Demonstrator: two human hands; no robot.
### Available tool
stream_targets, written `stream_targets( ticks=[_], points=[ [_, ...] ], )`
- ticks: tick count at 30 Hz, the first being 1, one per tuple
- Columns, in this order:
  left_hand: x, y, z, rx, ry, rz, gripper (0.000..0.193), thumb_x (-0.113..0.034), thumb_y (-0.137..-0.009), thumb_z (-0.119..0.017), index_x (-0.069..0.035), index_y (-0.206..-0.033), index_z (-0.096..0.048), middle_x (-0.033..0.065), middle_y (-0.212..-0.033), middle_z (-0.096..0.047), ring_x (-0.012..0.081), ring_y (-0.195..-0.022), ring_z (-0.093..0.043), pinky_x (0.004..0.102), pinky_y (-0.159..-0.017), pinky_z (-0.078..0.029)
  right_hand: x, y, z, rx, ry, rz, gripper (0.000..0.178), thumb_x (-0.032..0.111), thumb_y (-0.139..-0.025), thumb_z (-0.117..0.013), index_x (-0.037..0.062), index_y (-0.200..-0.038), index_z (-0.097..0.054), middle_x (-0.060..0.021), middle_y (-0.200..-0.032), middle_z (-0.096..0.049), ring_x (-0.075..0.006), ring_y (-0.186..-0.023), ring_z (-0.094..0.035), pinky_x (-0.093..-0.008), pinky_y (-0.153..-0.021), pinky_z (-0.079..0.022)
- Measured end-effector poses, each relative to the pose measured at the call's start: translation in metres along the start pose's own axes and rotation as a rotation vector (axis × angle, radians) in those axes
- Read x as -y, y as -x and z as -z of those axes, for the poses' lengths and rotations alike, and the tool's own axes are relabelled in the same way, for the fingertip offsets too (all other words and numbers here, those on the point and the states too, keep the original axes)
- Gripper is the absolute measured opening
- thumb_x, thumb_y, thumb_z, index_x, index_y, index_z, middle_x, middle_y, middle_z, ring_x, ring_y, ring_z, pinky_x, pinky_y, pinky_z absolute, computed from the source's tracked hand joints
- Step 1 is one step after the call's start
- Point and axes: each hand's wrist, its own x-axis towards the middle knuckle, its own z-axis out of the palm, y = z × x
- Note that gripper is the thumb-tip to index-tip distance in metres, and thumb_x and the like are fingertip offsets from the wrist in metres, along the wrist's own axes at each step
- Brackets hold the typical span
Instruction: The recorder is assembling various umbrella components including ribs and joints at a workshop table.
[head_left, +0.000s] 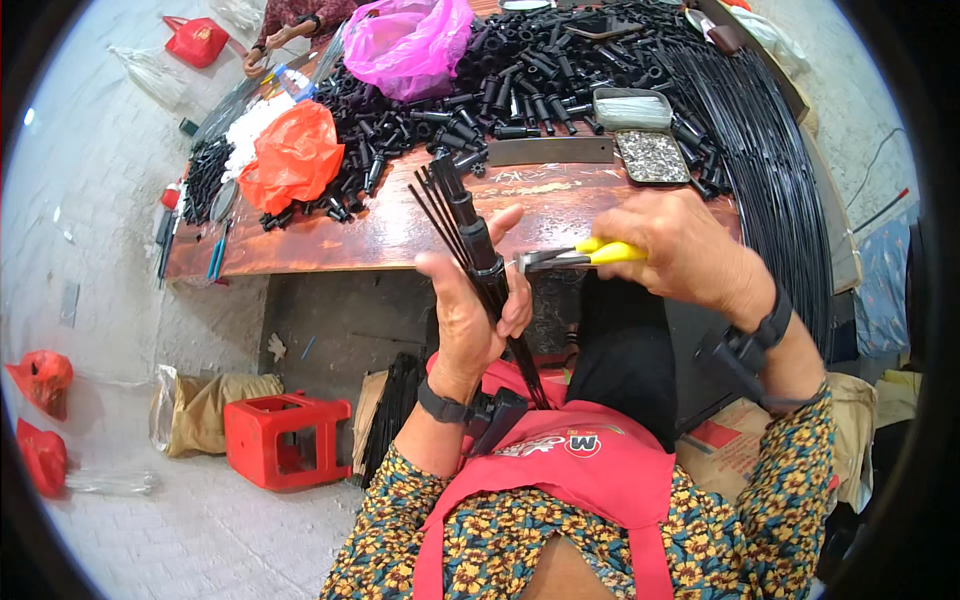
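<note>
My left hand (460,325) is wrapped round a bundle of thin black rods (486,268) with tubular black plastic pieces on it, resembling an umbrella frame. The rods fan out a little above the hand, and the lower end runs down to my red apron (570,450). In my right hand (690,245) is a pair of yellow-handled pliers (617,253), gripped from above. The pliers' tips reach close to the bundle, beside the left fingers; whether they touch it I cannot tell.
Black plastic tubes (540,85) are heaped across the wooden table (400,245). Long black rods (775,170) lie at the right. A tin of small parts (652,157), a flat metal bar (550,151) and an orange bag (293,158) sit nearer. Another person's hands (265,55) work far left; a red stool (280,440) stands below.
</note>
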Motion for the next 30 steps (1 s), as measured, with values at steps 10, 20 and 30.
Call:
stream_targets(
  ticks=[10, 20, 30],
  points=[
    [0.009, 0.011, -0.012, -0.031, -0.099, -0.006, 0.04, -0.009, -0.077, -0.075, 0.005, -0.112, -0.061, -0.004, -0.057, -0.05, 0.0024, -0.043, -0.039, 0.0203, -0.04, -0.029, 0.016, 0.026, 0.006, 0.294, -0.06, -0.053, 0.044, 0.015, -0.069, -0.066, -0.0011, -0.107, -0.049, -0.0163, -0.085, -0.057, -0.0273, -0.079, -0.059, -0.0413, -0.068, -0.047],
    [0.018, 0.011, 0.002, 0.099, -0.206, -0.018, 0.056, -0.017, -0.073, -0.079, 0.009, -0.116, -0.053, 0.0, -0.053, -0.045, 0.0065, -0.04, -0.037, 0.0235, -0.038, -0.028, 0.002, 0.022, -0.01, 1.189, -1.421, -0.577, 0.06, 0.033, -0.08, -0.07, -0.0054, -0.12, -0.049, -0.0101, -0.068, -0.061, -0.0158, -0.054, -0.061, -0.0271, -0.047, -0.048],
    [0.018, 0.008, -0.012, 0.06, -0.087, -0.039, 0.057, -0.021, -0.07, -0.083, 0.003, -0.116, -0.062, -0.0035, -0.067, -0.058, 0.0015, -0.053, -0.046, 0.0183, -0.047, -0.033, 0.016, 0.034, 0.005, 0.688, -1.158, -0.554, 0.044, 0.03, -0.081, -0.072, -0.0017, -0.107, -0.057, -0.0078, -0.063, -0.061, -0.0179, -0.051, -0.062, -0.0293, -0.045, -0.047]
  ],
)
